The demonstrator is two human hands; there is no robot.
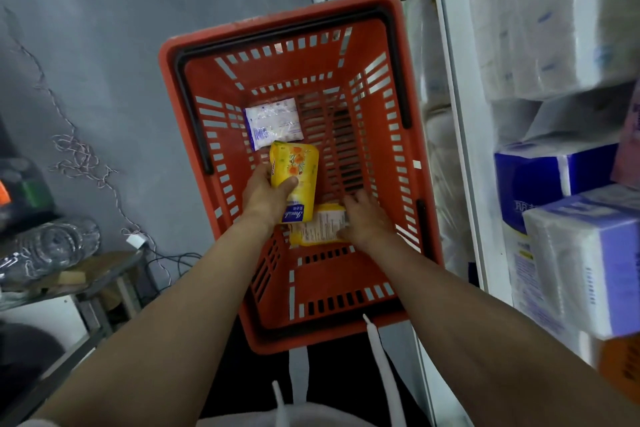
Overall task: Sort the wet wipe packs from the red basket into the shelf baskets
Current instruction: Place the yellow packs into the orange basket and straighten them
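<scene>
Judging the yellow pack (294, 170) light, soft and slick: left hand (266, 194) gripped across its width, right hand (363, 218) curled on the second yellow pack (318, 225) in the red basket (166, 55).

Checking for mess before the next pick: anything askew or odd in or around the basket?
Nothing spilled or damaged. In the red basket, the white pack lies slightly skewed; the second yellow pack under the right hand is face-down. Left hand grips a yellow pack. Tangled cord on the floor.
</scene>
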